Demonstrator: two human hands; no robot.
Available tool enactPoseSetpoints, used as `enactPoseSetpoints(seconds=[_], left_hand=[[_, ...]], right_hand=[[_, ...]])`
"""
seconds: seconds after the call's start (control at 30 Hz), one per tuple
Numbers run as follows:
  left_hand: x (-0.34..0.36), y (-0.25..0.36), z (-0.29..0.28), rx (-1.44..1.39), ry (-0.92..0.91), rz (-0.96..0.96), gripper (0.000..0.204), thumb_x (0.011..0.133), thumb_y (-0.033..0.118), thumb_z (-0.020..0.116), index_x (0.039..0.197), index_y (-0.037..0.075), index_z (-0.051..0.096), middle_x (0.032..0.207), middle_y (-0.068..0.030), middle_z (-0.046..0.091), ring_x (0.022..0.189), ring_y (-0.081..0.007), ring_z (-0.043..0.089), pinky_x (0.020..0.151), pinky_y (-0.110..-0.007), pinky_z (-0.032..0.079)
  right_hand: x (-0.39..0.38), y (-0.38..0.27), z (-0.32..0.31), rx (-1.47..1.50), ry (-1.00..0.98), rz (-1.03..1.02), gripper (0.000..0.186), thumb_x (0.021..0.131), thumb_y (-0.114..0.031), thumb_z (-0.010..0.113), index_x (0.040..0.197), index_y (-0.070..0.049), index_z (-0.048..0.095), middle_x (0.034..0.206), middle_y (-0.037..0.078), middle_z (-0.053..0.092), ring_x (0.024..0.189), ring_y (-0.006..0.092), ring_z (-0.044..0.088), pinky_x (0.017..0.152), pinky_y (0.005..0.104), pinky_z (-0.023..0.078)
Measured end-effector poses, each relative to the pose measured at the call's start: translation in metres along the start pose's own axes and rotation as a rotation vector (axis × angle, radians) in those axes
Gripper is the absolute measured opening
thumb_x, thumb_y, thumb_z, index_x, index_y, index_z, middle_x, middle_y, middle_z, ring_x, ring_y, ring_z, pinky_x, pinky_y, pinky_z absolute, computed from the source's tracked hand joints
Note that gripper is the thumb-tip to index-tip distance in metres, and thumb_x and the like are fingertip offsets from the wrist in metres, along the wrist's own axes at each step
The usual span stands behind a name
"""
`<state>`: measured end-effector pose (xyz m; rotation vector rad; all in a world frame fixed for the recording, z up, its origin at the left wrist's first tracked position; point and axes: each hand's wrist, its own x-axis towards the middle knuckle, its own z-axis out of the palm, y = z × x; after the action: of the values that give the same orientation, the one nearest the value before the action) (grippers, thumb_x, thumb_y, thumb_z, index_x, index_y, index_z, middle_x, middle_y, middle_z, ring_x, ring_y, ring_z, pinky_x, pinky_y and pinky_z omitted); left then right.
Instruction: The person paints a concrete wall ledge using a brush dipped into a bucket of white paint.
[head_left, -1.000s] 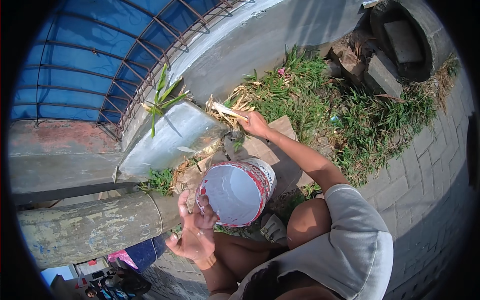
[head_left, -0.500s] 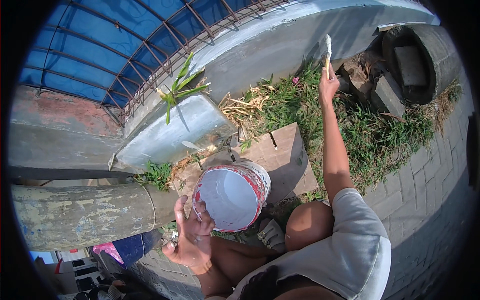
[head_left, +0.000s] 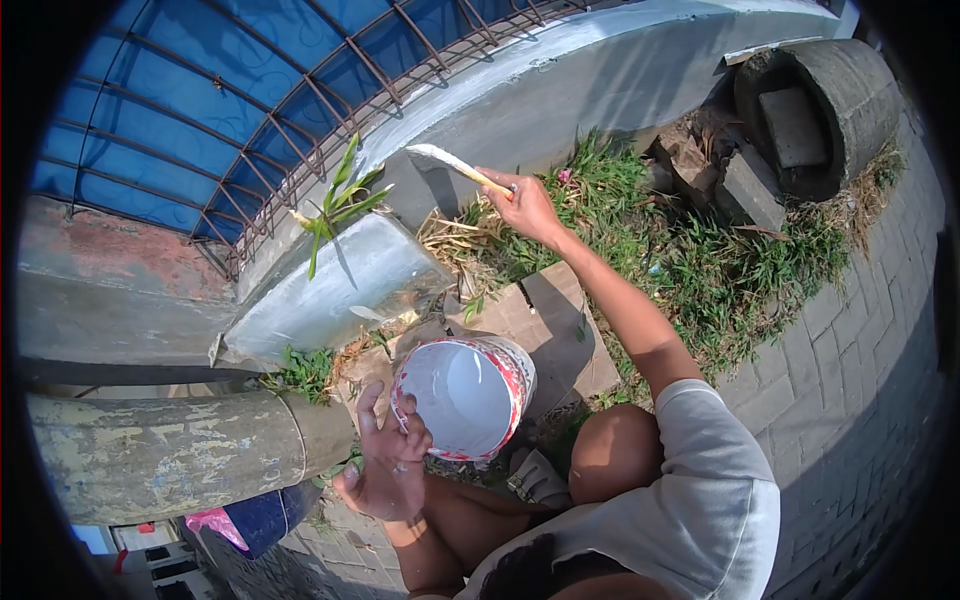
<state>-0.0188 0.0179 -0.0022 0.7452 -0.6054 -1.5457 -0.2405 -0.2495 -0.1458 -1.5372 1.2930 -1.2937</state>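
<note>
Well, at the far left is a round, worn post [head_left: 170, 455], with a blue sheet [head_left: 140, 165] farther up. Next comes a green plant [head_left: 340, 205] on a gray ledge [head_left: 310, 295]. The left hand [head_left: 393, 470] is palm up with bent fingers, and its fingertips are at the edge of the bucket [head_left: 470, 385]. I cannot tell if it grips the edge. The bucket stands by the card [head_left: 565, 320]. Above it, the right hand [head_left: 527, 210] holds a brush [head_left: 455, 165]. The white tip points left, by the wall [head_left: 570, 105]; I cannot tell if they touch. Grass [head_left: 710, 255] grows to the right, and last is a gray pipe [head_left: 865, 85].
</note>
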Motion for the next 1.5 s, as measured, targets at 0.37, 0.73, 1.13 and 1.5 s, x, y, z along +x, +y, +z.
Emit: enactPoseSetpoints(seconds=[0.37,0.73,1.13,1.5], left_hand=[[-0.009,0.001,0.021,0.102,0.011,0.028,0.101,0.067,0.052,0.066,0.144,0.004,0.019,0.123,-0.0215,0.040,0.085,-0.0213,0.046,0.073,-0.030,0.039],[0.010,-0.020,0.027,0.137,0.025,0.038,0.094,0.072,0.053,0.058,0.143,0.004,0.020,0.120,-0.0229,0.042,0.080,-0.0186,0.044,0.072,-0.029,0.038],[-0.006,-0.007,0.048,0.081,0.029,0.123,0.087,0.074,0.047,0.060,0.141,0.003,0.025,0.117,-0.0238,0.045,0.082,-0.0216,0.051,0.069,-0.032,0.042],[-0.007,0.001,0.082,0.102,0.071,0.112,0.084,0.080,0.049,0.052,0.148,0.014,0.017,0.124,-0.0219,0.049,0.085,-0.0270,0.058,0.083,-0.054,0.048]], right_hand=[[0.050,0.078,-0.128,0.075,0.872,0.074,0.039,0.088,-0.017,0.058,0.124,-0.002,0.057,0.054,0.001,0.050,0.048,0.0067,0.037,0.046,0.0293,0.035],[-0.025,0.025,0.013,-0.101,-0.280,-0.172,0.037,0.086,-0.018,0.061,0.123,-0.018,0.061,0.067,0.015,0.063,0.047,0.0155,0.044,0.049,0.0345,0.041],[0.058,0.151,-0.283,0.158,0.884,0.029,0.035,0.091,-0.014,0.059,0.125,-0.003,0.058,0.085,-0.001,0.063,0.069,0.0040,0.050,0.063,0.0199,0.043],[-0.015,0.060,-0.101,-0.131,-0.139,0.092,0.038,0.088,-0.015,0.061,0.126,-0.020,0.060,0.075,0.001,0.064,0.052,0.0073,0.045,0.051,0.0275,0.040]])
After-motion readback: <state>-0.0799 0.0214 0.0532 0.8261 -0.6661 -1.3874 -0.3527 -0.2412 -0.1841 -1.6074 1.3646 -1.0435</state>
